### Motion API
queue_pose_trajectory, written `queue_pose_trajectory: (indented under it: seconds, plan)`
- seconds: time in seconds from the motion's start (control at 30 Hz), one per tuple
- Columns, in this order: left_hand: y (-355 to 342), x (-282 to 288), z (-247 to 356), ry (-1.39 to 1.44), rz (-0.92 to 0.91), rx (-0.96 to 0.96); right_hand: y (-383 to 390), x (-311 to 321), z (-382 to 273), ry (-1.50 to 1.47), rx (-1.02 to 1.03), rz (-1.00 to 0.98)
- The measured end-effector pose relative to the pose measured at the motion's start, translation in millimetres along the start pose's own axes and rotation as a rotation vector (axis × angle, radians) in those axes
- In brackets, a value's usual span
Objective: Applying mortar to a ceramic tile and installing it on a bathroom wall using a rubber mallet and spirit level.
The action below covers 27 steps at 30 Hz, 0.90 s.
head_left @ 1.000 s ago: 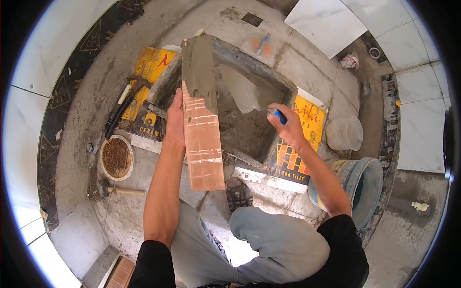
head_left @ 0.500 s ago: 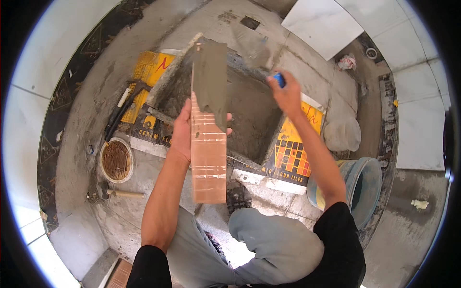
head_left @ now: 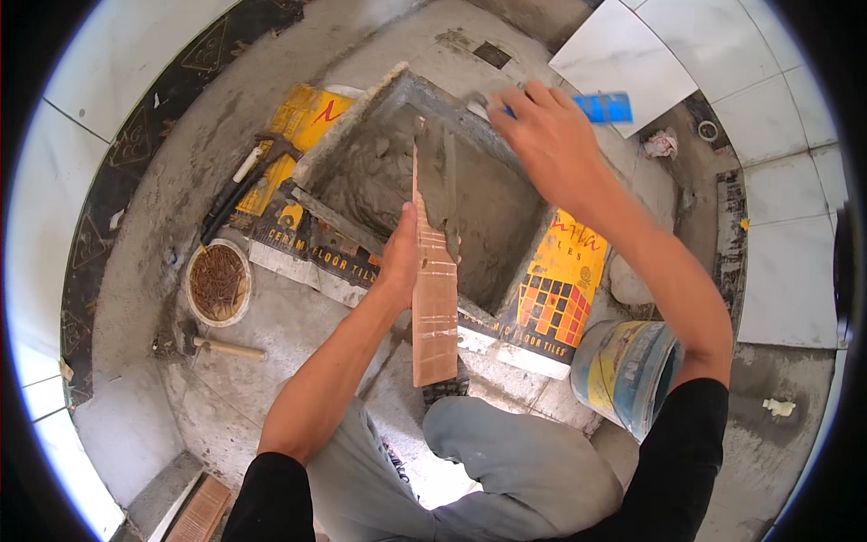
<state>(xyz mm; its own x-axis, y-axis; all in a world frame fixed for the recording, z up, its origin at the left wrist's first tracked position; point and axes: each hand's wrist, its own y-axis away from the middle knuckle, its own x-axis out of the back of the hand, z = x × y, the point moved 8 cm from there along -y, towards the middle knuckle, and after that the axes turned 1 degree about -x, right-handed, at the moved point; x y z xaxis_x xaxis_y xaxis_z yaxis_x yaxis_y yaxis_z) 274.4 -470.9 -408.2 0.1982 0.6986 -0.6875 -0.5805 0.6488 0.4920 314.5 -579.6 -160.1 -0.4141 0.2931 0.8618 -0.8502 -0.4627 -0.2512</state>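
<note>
My left hand grips a narrow brown tile strip by its long edge, fingertips showing on the other side. Grey mortar covers the strip's far part; its near part is bare and ribbed. To the right and farther off, my right hand is closed round the blue handle of a trowel. The hand mostly hides the trowel's blade. Beneath the strip and both hands lies a rectangular mortar trough holding wet grey mortar.
Yellow and black tile cartons lie under the trough. Left are a hammer, a round tub of thin brown pieces and a wooden-handled hammer. A bucket lies tipped at right. A white tile leans behind.
The tile strip has turned more edge-on and shifted right with my left hand. My right hand has rotated, so the trowel's blue handle now points right.
</note>
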Motion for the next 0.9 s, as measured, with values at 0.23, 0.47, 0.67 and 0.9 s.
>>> queue_pose_trajectory:
  seconds: [0.23,0.47,0.67,0.9]
  plan:
    - [10.5,4.7,10.7,-0.009,-0.088,0.004,4.2,-19.6,61.6,-0.093,-0.316,0.027]
    - [7.6,11.2,33.9,0.212,-0.273,0.091,65.6,-17.0,72.0,-0.609,-0.666,-0.399]
    - [-3.2,10.6,39.8,0.265,-0.276,0.081,54.4,-39.6,54.0,-0.763,-0.519,-0.502]
    - [-10.4,17.5,43.9,0.306,-0.258,0.003,54.8,-28.7,34.5,-0.778,-0.573,-0.737]
